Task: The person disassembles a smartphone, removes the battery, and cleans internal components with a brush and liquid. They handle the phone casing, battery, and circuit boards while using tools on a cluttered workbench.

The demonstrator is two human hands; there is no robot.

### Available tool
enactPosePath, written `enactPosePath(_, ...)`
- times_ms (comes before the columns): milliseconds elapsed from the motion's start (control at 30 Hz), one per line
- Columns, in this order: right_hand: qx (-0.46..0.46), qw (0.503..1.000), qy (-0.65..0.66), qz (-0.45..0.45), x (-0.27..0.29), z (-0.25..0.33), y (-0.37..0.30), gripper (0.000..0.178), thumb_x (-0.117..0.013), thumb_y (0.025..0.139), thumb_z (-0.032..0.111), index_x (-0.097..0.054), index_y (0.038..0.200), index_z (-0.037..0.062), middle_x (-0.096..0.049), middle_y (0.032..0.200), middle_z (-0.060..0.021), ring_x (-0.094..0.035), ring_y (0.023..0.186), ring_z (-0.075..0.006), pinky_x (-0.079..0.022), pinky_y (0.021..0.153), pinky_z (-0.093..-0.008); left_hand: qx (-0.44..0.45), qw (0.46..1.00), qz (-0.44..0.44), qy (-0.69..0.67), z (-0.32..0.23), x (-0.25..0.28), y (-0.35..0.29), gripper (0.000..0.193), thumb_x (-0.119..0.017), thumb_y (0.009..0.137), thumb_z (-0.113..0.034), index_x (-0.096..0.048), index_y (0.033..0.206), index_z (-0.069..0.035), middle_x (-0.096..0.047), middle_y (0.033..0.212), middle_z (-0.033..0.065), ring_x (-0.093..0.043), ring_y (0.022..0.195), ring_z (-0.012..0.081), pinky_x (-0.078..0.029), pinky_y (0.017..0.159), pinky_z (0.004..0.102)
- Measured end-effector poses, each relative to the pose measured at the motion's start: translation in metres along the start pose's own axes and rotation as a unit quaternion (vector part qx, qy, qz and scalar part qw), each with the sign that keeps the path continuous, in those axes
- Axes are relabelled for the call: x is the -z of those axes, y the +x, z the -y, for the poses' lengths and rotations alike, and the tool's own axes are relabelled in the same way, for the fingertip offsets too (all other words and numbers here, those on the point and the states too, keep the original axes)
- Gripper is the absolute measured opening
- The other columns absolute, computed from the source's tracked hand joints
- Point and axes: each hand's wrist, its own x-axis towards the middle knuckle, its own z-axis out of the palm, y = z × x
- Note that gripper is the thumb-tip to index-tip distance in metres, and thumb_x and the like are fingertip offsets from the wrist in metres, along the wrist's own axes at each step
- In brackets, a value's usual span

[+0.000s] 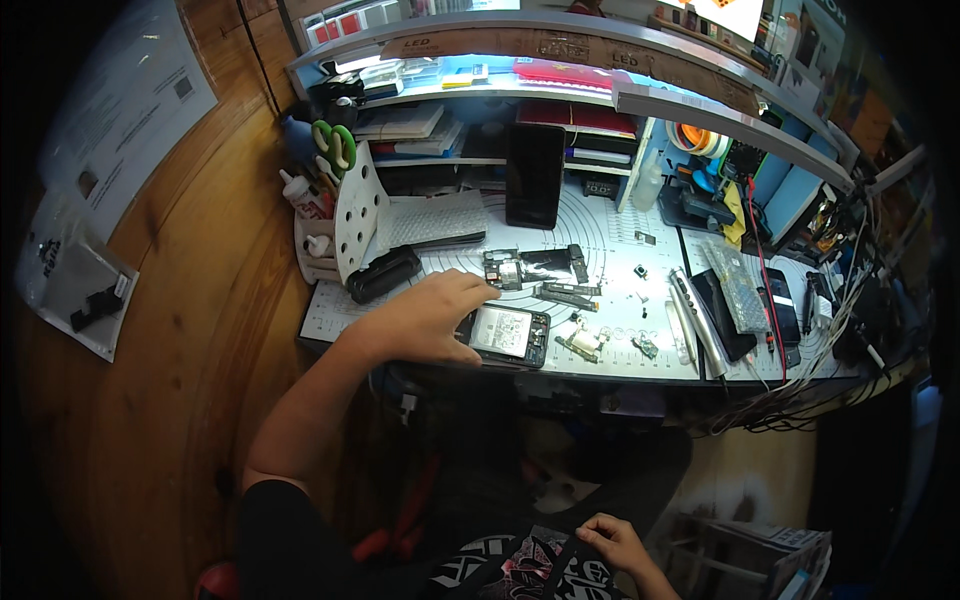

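My left hand point(432, 315) reaches over the front edge of the mat, its thumb and fingers spanning the left end of an opened phone point(540, 352). A pale battery point(502, 331) shows inside the phone's dark frame; my palm hides the left end. Just beyond lie a stripped phone part with a dark panel point(548, 265) and narrow black strips point(568, 295). To the right are small loose parts point(583, 341) and a little green circuit board point(645, 346). Down by my shirt, my right hand point(612, 541) has curled fingers; what they hold, if anything, is hidden.
A dark phone point(534, 178) stands upright at the back. On the left are a white perforated tool holder point(352, 215) and a black case point(386, 274). A silver pen-shaped tool point(700, 322), more phones point(722, 318) and tangled cables point(835, 345) lie to the right.
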Motion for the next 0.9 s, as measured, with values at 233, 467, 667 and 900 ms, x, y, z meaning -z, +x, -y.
enactPosePath(233,0.059,0.993,0.003,-0.099,-0.018,0.041,0.039,0.021,-0.075,0.095,0.018,-0.074,0.096,-0.0024,-0.071,0.083,-0.0062,-0.064,0.079,-0.0107,-0.049,0.071,-0.0278,-0.008,1.000,-0.009,0.004,0.007,-0.018,0.007,0.085,-0.091,0.069,-0.033,-0.056,0.141,-0.002,-0.059,0.138,0.0177,-0.053,0.130,0.0363,-0.039,0.113,0.0444)
enactPosePath(467,0.153,0.980,-0.003,-0.128,-0.026,0.095,0.061,0.015,-0.074,0.095,0.012,-0.074,0.092,-0.0030,-0.069,0.079,-0.0066,-0.064,0.073,-0.0118,-0.049,0.067,-0.0272,0.002,0.999,0.012,-0.030,0.006,-0.012,0.012,0.087,-0.089,0.066,-0.029,-0.056,0.142,-0.004,-0.057,0.129,0.0172,-0.056,0.122,0.0358,-0.045,0.106,0.0416)
enactPosePath(667,0.204,0.975,-0.004,-0.088,-0.030,0.132,0.075,0.014,-0.073,0.096,0.011,-0.074,0.097,-0.0024,-0.070,0.084,-0.0081,-0.065,0.074,-0.0135,-0.049,0.068,-0.0272,0.063,0.994,0.048,-0.072,-0.002,-0.008,0.012,0.090,-0.085,0.066,-0.026,-0.051,0.147,-0.005,-0.057,0.122,0.0169,-0.061,0.114,0.0345,-0.051,0.098,0.0387)
enactPosePath(900,0.239,0.964,0.068,-0.098,-0.022,0.185,0.079,0.025,-0.073,0.097,0.010,-0.071,0.120,0.0001,-0.074,0.099,-0.0096,-0.070,0.087,-0.0128,-0.055,0.077,-0.0263,0.137,0.867,-0.135,-0.460,-0.048,-0.028,0.004,0.087,-0.088,0.075,-0.019,-0.045,0.149,0.000,-0.058,0.130,0.0155,-0.064,0.115,0.0248,-0.052,0.101,0.0358)
